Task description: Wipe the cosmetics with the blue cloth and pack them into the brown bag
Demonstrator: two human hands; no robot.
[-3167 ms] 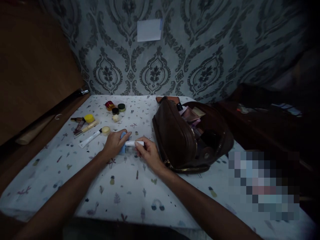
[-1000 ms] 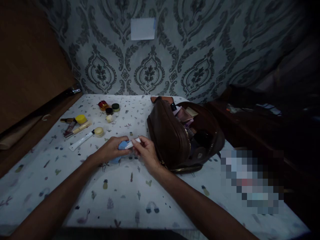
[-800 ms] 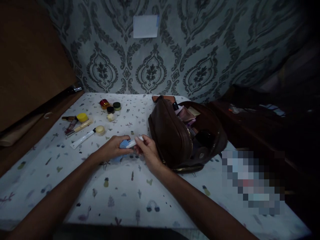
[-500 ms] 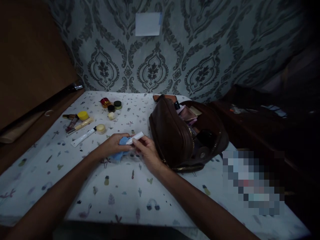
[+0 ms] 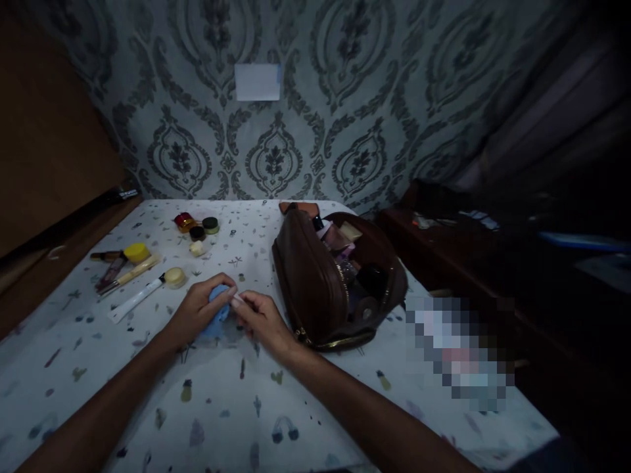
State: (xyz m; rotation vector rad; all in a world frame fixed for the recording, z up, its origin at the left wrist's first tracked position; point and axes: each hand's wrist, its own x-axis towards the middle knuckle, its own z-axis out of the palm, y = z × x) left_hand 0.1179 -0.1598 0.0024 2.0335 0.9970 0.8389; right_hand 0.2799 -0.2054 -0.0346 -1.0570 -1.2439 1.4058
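Observation:
My left hand (image 5: pixel 200 303) is closed around a crumpled blue cloth (image 5: pixel 215 323), just above the patterned tablecloth. Close against it, the fingers of my right hand (image 5: pixel 263 320) pinch a small white tube (image 5: pixel 237 298). Only a bit of the tube shows between the two hands; cloth and fingers hide the rest. Right of my hands stands an open brown leather bag (image 5: pixel 308 279) with cosmetics inside. A white tube with a black cap (image 5: pixel 135 302) and a small jar with a cream-coloured lid (image 5: pixel 174 277) lie to the left of my left hand.
Further left lie a yellow-lidded jar (image 5: pixel 137 251), a wooden-handled brush (image 5: pixel 140 269) and dark slim tubes. Several small jars, one with a green lid (image 5: pixel 210 225), stand farther back. An orange-brown case (image 5: pixel 299 209) lies behind the bag. A blurred-out item sits at the right edge.
The white tube stuck out clearly above the cloth before; now fingers and cloth mostly cover it. My hands have drawn closer together. The whole view has shifted.

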